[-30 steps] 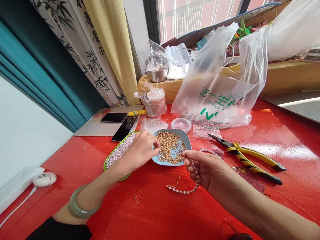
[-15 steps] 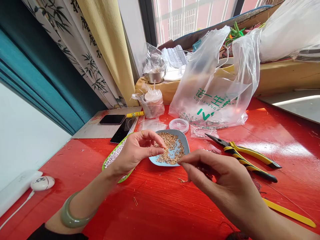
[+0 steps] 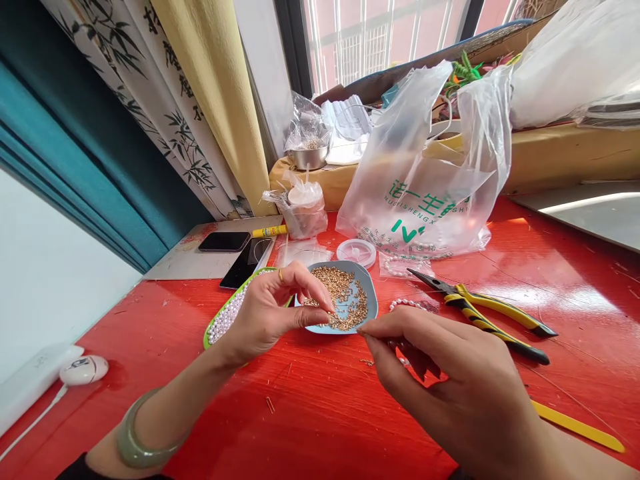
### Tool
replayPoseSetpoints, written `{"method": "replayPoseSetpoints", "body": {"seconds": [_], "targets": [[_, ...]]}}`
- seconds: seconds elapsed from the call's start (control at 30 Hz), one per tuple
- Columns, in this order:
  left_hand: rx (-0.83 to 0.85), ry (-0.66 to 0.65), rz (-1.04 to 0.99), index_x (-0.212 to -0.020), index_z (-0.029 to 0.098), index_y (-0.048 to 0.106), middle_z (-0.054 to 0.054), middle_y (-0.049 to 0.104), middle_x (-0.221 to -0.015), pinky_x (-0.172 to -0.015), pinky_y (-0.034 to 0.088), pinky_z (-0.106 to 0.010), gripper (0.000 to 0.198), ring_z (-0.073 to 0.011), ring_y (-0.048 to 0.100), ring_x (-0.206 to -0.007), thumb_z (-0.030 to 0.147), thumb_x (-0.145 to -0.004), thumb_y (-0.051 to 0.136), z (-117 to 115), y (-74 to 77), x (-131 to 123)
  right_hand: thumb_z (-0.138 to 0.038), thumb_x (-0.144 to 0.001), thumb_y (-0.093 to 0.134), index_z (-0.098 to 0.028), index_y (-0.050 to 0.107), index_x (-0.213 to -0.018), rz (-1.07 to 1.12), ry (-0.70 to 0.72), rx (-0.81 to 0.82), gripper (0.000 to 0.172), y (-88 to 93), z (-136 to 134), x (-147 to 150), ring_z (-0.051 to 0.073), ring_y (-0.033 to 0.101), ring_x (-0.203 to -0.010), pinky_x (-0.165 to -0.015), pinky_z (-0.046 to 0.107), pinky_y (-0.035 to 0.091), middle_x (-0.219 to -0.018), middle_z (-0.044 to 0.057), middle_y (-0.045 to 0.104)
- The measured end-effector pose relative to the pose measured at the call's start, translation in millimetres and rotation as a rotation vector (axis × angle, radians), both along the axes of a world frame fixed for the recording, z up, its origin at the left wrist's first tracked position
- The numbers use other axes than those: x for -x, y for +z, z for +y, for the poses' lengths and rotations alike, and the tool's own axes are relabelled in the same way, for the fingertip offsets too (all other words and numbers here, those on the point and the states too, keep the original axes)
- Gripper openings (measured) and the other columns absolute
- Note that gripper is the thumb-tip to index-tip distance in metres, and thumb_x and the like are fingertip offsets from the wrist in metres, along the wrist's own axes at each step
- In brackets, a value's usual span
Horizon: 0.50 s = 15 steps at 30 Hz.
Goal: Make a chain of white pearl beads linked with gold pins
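My left hand [image 3: 273, 303] hovers over the near left edge of a blue plate [image 3: 369, 303]. Its thumb and forefinger nearly meet in a pinch; whatever lies between them is too small to make out. Small gold beads [image 3: 333, 283] are spread on the plate. At the plate's near right edge, my right hand [image 3: 445, 367] pinches with thumb and forefinger, and the tiny thing at its tips is unclear. White pearl-like beads on a strand [image 3: 405, 303] show behind and below the right fingers. Under my left wrist stands a green-rimmed tray [image 3: 207, 333] holding pale beads [image 3: 227, 317].
Yellow-and-black pliers [image 3: 480, 307] lie right of my right hand, with a yellow strip [image 3: 580, 427] nearer me. A clear round lid [image 3: 356, 253] and a plastic bag [image 3: 415, 193] stand behind the plate. Phones [image 3: 224, 241] lie at back left, a white mouse-like device [image 3: 84, 369] at far left.
My left fingertips have shifted slightly down and right, parting a little. The right hand has turned slightly, uncovering more of the pearl strand. The view has moved a little.
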<state>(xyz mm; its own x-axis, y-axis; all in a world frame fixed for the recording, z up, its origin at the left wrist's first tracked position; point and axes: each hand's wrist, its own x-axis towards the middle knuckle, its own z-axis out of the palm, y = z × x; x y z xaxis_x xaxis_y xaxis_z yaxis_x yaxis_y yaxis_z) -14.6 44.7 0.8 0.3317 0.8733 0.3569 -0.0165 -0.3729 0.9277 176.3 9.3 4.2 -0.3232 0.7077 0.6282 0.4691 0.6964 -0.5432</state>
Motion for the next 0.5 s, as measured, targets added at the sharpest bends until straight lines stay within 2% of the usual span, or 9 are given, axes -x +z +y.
{"method": "replayPoseSetpoints", "body": {"seconds": [0.27,0.5], "targets": [[-0.062,0.039,0.037,-0.072,0.019,0.063,0.0,0.062,-0.07,-0.065,0.046,-0.028,0.014,-0.014,0.056,-0.069,0.02,-0.066,0.076,1.0,-0.2,0.5,-0.007,-0.075,0.049,-0.015,0.062,-0.072,-0.004,-0.022,-0.009,0.016,0.0,0.8,-0.2,0.007,0.042,-0.038,-0.038,0.02,0.033,-0.053,-0.001,0.058],[-0.1,0.02,0.027,-0.072,0.02,0.063,0.0,0.059,-0.071,-0.065,0.046,-0.027,0.015,-0.0131,0.055,-0.069,0.016,-0.066,0.075,0.9,-1.9,0.2,-0.007,-0.075,0.048,-0.017,0.061,-0.072,-0.018,-0.023,-0.011,0.016,-0.4,-0.1,-0.2,0.007,0.043,-0.039,-0.038,0.02,0.033,-0.053,-0.002,0.058]]}}
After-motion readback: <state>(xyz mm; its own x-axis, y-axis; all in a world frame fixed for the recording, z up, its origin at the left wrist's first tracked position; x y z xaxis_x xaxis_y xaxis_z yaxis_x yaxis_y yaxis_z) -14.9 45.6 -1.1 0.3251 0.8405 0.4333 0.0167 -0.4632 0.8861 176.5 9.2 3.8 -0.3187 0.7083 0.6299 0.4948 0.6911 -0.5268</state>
